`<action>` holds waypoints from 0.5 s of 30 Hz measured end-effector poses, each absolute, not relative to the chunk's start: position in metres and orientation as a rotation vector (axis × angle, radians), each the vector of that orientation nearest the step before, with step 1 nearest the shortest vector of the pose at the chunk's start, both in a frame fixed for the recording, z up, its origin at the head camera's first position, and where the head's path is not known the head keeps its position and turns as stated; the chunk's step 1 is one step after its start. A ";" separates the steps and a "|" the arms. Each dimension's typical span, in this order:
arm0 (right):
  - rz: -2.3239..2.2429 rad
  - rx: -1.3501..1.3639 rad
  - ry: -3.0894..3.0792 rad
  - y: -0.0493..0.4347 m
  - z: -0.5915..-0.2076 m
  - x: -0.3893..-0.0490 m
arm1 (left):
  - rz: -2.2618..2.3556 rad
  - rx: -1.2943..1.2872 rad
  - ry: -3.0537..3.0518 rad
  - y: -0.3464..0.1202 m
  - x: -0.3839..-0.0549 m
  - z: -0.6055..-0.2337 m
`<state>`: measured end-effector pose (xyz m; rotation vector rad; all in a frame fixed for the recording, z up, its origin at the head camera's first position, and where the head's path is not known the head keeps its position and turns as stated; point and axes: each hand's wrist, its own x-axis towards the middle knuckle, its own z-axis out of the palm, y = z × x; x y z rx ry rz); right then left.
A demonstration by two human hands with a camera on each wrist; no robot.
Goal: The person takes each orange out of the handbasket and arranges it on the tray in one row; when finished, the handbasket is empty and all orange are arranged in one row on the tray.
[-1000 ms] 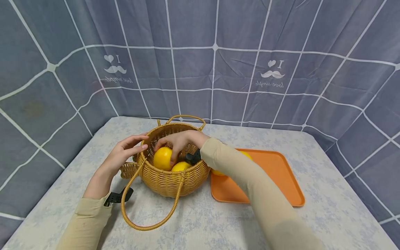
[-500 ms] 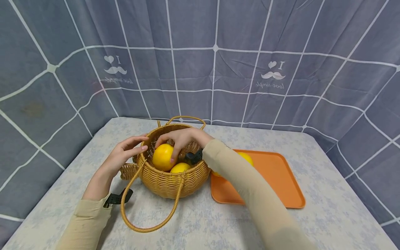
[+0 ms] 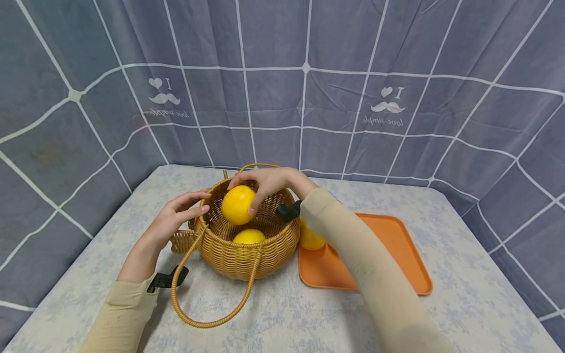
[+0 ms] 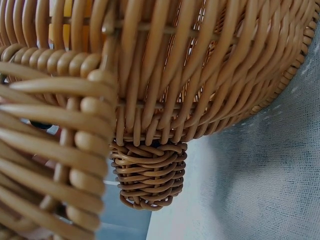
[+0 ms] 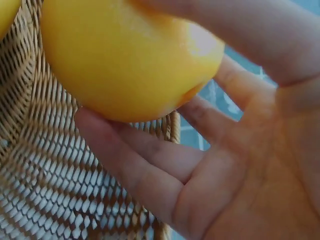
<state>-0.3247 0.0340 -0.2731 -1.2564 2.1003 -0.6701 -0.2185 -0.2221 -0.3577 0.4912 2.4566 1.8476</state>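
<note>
Yellow, round! Gripping the fruit (image 3: 238,205) with the right hand (image 3: 270,182), left of the tray (image 3: 397,245). Touching the basket (image 3: 238,263) with the left hand (image 3: 175,212), fingers loosely apart.

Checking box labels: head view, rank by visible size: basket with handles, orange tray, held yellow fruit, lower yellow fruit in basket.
1. Basket
2. Orange tray, partly hidden by right sleeve
3. Unsure order: held yellow fruit, likely nearer camera; lower yellow fruit, partly hidden

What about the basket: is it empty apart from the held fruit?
No, another yellow fruit lies in the basket, lower than the held fruit.
</note>
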 end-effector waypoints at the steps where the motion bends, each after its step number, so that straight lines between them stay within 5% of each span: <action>1: -0.698 -1.268 2.092 0.038 -0.271 -0.325 | 1.847 0.491 2.458 -0.222 -0.219 -0.358; 15: -1.069 -1.225 2.053 0.107 -0.250 -0.330 | 1.855 0.493 2.476 -0.219 -0.219 -0.356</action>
